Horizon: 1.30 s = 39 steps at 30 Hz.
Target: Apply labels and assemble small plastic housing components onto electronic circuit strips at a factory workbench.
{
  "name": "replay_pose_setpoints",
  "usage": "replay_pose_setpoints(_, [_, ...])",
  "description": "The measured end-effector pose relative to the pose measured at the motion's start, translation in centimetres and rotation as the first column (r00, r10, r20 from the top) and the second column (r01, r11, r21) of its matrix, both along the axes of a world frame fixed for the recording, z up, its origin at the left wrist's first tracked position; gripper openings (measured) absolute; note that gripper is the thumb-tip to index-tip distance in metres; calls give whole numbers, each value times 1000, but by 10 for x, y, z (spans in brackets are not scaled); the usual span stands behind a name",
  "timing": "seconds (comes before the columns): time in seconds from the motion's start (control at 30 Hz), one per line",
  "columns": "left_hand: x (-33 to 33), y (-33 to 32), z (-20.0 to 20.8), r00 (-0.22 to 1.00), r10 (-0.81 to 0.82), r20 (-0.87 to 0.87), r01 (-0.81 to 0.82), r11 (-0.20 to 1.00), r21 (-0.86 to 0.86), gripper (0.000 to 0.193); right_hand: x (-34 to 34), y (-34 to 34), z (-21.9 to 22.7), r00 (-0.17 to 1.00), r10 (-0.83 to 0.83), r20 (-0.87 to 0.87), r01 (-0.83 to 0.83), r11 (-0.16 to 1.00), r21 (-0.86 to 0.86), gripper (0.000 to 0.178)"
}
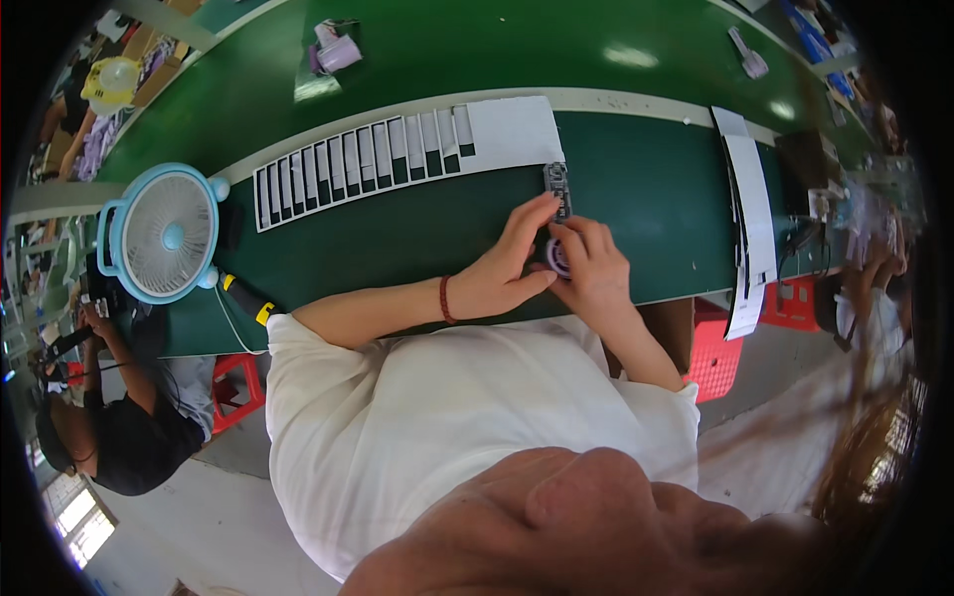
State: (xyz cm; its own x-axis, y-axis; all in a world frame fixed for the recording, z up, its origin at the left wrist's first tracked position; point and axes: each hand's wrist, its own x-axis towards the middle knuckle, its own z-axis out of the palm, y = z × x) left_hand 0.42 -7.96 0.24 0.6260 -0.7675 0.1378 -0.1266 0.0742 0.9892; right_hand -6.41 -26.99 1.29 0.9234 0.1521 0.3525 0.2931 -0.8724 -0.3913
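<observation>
Close together over the green bench (397, 238), both hands meet around a small round purple part (558, 258). My right hand (596, 270) curls its fingers over that part from the right. From the left, my left hand (509, 260) reaches in, its fingertips at the near end of a narrow dark grey piece (556, 181) and its thumb beside the purple part. The grey piece points away from me; whether it joins the purple part is hidden under the fingers. Just beyond lies a white sheet (512, 129) with a row of strips, many of them showing dark gaps.
A light-blue fan (171, 234) stands at left, beside a yellow-and-black handle (248, 300). White sheets (752, 219) lie stacked at right. Purple parts (338, 52) rest on the far green surface. A red stool (714, 358) is below the bench; a person in black (139, 437) sits at left.
</observation>
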Motion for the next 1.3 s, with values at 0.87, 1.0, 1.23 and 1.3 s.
replay_pose_setpoints(0.87, [58,108,-24,581,-264,770,-418,715,561,74,263,-238,-24,901,-377,213,425,866,-264,53])
replay_pose_setpoints(1.0, [53,93,-34,510,-274,815,-411,755,511,71,127,-240,-14,816,-564,128,555,702,-447,56])
replay_pose_setpoints(1.23, [66,104,-55,423,-249,871,-419,798,432,68,2,-219,-41,575,-765,290,808,475,-347,70])
replay_pose_setpoints(1.3, [67,99,-65,405,-217,888,-429,813,395,68,-4,-217,-47,537,-782,316,832,428,-354,71])
